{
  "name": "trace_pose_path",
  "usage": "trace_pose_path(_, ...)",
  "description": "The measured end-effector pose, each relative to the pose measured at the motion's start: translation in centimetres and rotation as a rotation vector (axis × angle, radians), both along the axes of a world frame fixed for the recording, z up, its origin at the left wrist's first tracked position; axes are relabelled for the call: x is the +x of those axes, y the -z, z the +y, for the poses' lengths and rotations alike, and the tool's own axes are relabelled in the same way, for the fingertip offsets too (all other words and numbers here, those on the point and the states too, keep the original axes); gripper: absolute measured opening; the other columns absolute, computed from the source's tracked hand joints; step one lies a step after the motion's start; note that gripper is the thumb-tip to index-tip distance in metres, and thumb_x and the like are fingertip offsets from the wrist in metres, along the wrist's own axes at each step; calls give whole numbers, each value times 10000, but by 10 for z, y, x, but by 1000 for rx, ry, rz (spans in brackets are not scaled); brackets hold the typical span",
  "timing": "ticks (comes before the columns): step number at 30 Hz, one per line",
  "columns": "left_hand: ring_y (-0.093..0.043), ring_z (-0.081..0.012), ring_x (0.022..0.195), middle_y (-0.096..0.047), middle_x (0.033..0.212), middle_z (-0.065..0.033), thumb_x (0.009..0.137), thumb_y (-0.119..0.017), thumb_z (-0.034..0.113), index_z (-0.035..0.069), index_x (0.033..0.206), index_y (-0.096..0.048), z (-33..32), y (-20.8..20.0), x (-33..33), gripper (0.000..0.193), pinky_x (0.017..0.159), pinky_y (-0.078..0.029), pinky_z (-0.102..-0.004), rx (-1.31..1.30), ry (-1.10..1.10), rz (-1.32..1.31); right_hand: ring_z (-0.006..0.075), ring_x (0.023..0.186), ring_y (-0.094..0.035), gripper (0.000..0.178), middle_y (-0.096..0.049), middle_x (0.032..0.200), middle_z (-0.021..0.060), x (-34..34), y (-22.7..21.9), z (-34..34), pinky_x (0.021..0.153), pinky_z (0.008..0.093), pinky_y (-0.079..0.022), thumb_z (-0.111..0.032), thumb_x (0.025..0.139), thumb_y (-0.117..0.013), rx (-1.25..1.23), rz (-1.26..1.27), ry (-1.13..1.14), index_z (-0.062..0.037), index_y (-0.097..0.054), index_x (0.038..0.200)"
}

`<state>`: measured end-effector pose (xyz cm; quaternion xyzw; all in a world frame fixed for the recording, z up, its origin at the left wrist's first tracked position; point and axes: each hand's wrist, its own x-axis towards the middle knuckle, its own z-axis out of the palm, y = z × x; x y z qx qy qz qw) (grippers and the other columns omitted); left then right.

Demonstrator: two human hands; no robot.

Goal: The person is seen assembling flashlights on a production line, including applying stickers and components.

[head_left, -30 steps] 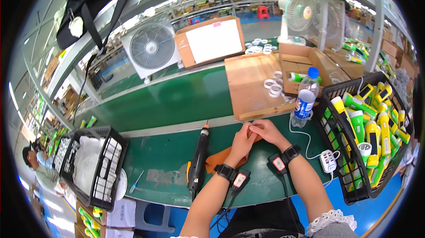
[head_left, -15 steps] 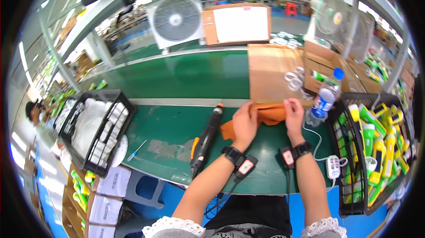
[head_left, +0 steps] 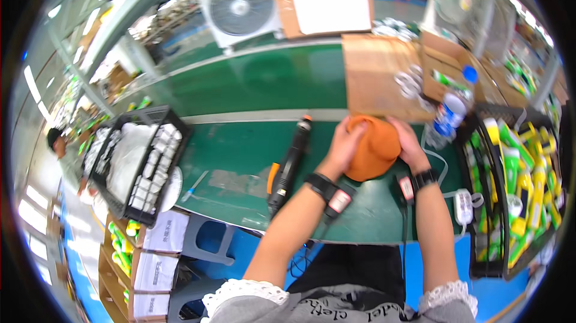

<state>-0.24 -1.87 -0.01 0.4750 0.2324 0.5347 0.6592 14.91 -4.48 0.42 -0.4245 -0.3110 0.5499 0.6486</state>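
My left hand [head_left: 343,146] and my right hand [head_left: 407,142] grip an orange dome-shaped piece [head_left: 372,147] from either side, just above the green table top [head_left: 240,155]. Each wrist carries a black band with a small device. A black and orange electric screwdriver [head_left: 289,167] lies on the table just left of my left hand. A brown cardboard sheet [head_left: 375,77] lies right behind the orange piece.
A black crate [head_left: 135,161] of white parts stands at the left. At the right stands a black crate [head_left: 522,185] of green and yellow items, with a water bottle [head_left: 450,113], a white power strip [head_left: 464,206] and an open cardboard box [head_left: 447,65]. Two fans [head_left: 243,8] stand behind. A person [head_left: 60,143] stands far left.
The orange piece, flat and low under my hands before, is now raised and held as a rounded dome between both hands. The view has tilted down and shifted.
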Motion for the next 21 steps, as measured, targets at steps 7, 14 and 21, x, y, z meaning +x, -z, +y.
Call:
trace_pose_path(7, -584, -179, 767, -604, 864, -104, 881, -381, 460, 3, 897, -555, 13, 8, -20, 488, 694, -464, -285, -102, 1017, -12, 83, 507, -496, 333, -557, 640, 28, 17, -1, -7, 535, 208, -443, -346, 839, -521, 43, -412, -898, -25, -588, 786)
trace_pose_path(14, -484, -77, 633, -484, 708, 6, 886, -427, 211, 76, 893, -488, 4, 13, 0, 149, 621, -447, -219, -167, 216, 98, 25, 412, -337, 286, -324, 482, -70, 5, 1, -6, 487, 237, -450, -310, 875, -471, 66, -328, -612, -56, -514, 751)
trace_pose_path(21, -482, -69, 665, -487, 751, 8, 889, -405, 187, 78, 883, -459, 7, 12, 5, 122, 661, -443, -236, -143, 180, 183, 43, 524, -430, 246, -485, 635, -27, -16, 3, 0, 455, 208, -372, -278, 849, -494, 91, -549, -386, -62, -544, 741)
